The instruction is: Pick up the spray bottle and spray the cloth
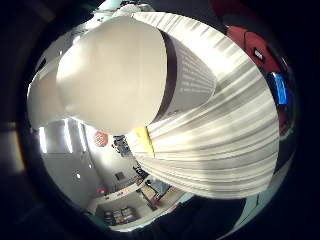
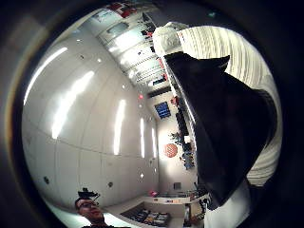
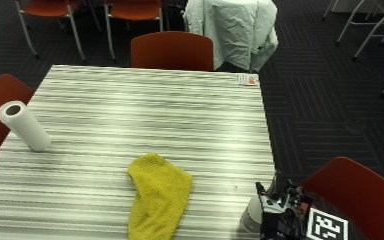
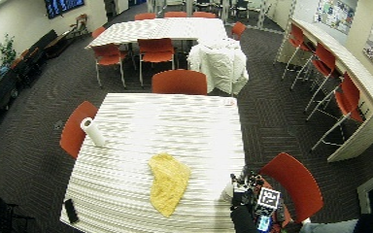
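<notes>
At the lower right of the outside view, the gloved right hand is hovering at the near right corner of the striped table, with a white spray bottle just beside it on the table's edge. Whether the fingers are curling round the bottle or only lying against it cannot be told from this view. Across the little finger side palm view the bottle's rounded white body is filling much of the upper left, so it is sitting close to the palm, with a grey printed label band beside it and the striped tabletop running behind it. A small patch of yellow is peeking out below the bottle there. Over in the thumb side palm view a black gloved finger is lying across the right half of the frame, over the striped surface.

Left of the hand, in the lower middle of the outside view, the yellow cloth is lying flat on the table, well apart from the bottle. Toward the left edge a roll of paper towel is standing on the table. Beyond the far edge a red chair is sitting tucked in, and a small card is resting at the far right corner.
</notes>
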A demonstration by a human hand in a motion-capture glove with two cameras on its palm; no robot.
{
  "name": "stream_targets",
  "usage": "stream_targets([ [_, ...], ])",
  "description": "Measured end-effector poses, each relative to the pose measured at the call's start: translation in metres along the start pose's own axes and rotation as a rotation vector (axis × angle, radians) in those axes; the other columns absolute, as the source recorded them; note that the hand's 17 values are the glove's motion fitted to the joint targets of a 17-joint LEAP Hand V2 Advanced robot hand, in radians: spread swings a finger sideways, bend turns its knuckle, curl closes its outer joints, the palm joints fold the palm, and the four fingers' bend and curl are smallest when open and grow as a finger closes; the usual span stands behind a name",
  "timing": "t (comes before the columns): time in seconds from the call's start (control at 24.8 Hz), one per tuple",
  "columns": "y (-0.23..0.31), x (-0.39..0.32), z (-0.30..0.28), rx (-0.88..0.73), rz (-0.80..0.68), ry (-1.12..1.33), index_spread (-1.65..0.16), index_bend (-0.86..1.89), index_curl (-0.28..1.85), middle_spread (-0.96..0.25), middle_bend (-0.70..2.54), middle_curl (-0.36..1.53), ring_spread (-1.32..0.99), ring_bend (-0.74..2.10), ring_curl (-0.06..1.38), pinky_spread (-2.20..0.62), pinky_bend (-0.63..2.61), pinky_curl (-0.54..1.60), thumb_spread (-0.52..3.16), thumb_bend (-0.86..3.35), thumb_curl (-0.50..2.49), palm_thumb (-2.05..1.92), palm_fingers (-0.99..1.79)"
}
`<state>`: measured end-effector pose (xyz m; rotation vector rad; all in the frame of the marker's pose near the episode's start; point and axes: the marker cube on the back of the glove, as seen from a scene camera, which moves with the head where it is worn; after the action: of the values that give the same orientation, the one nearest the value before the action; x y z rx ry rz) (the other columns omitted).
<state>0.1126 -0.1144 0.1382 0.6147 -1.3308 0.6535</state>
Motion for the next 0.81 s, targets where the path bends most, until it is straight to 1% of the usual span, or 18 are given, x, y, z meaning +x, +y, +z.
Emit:
stream_targets([
  [0.2, 0.003, -0.002, 0.004, -0.010, -0.003, -0.001, -0.34, 0.17, 0.29, 0.00, 0.20, 0.34, 0.11, 0.33, 0.31, 0.17, 0.41, 0.35, 1.02, 0.06, 0.52, 0.96, 0.19],
  [0.36, 0.003, -0.002, 0.004, -0.005, -0.022, -0.004, -0.32, 0.20, 0.31, 0.00, 0.22, 0.35, 0.11, 0.31, 0.31, 0.16, 0.37, 0.34, 1.03, 0.05, 0.53, 0.99, 0.26],
  [0.48, 0.002, -0.005, 0.001, 0.008, -0.029, -0.029, -0.26, 0.31, 0.35, 0.00, 0.29, 0.37, 0.10, 0.26, 0.30, 0.16, 0.25, 0.30, 1.08, 0.08, 0.54, 1.04, 0.43],
  [0.52, 0.001, -0.005, -0.001, 0.011, -0.031, -0.044, -0.25, 0.39, 0.37, 0.00, 0.32, 0.38, 0.09, 0.27, 0.30, 0.16, 0.17, 0.28, 1.08, 0.09, 0.55, 1.06, 0.52],
  [0.6, -0.002, -0.005, -0.004, 0.019, -0.038, -0.062, -0.23, 0.44, 0.38, 0.00, 0.39, 0.41, 0.07, 0.28, 0.30, 0.14, 0.07, 0.24, 1.10, 0.11, 0.56, 1.09, 0.65],
  [0.73, -0.004, -0.003, -0.009, 0.037, -0.056, -0.052, -0.21, 0.48, 0.41, -0.01, 0.48, 0.44, 0.01, 0.39, 0.33, 0.12, 0.02, 0.20, 1.10, 0.12, 0.57, 1.13, 0.83],
  [0.81, -0.005, -0.002, -0.012, 0.052, -0.068, -0.041, -0.20, 0.48, 0.43, -0.02, 0.51, 0.46, -0.02, 0.44, 0.35, 0.10, 0.04, 0.19, 1.10, 0.13, 0.58, 1.15, 0.86],
])
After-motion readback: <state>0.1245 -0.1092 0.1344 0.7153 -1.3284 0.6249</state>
